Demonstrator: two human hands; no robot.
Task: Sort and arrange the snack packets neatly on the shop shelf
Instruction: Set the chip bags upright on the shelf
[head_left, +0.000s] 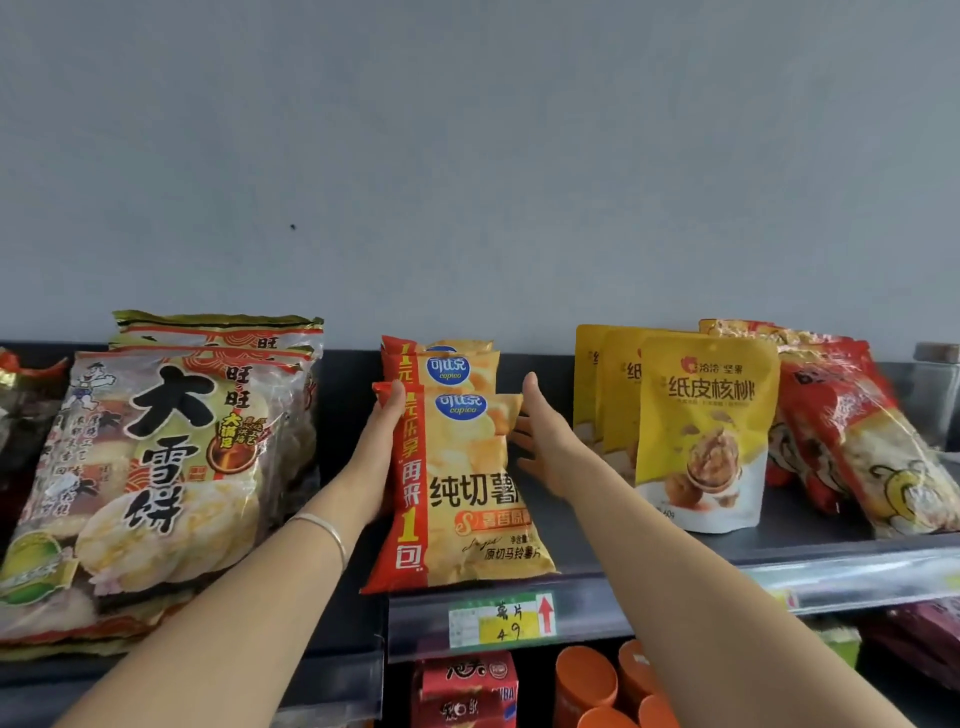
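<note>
A row of yellow and red potato chip packets (467, 483) stands in the middle of the top shelf (810, 540). My left hand (379, 457) grips the left edge of the front packet, thumb at its top corner. My right hand (545, 441) lies with straight fingers against the row's right side, touching the packets behind the front one. Large rice cracker bags (156, 467) lean to the left. Yellow walnut pouches (701, 431) stand upright to the right, with red and yellow packets (857, 441) leaning beyond them.
A price label (501, 618) with a red arrow sits on the shelf's front rail. Below are red boxes (467, 691) and orange tubes (597, 686). A grey wall rises behind the shelf. A clear jar (935, 395) stands at the far right.
</note>
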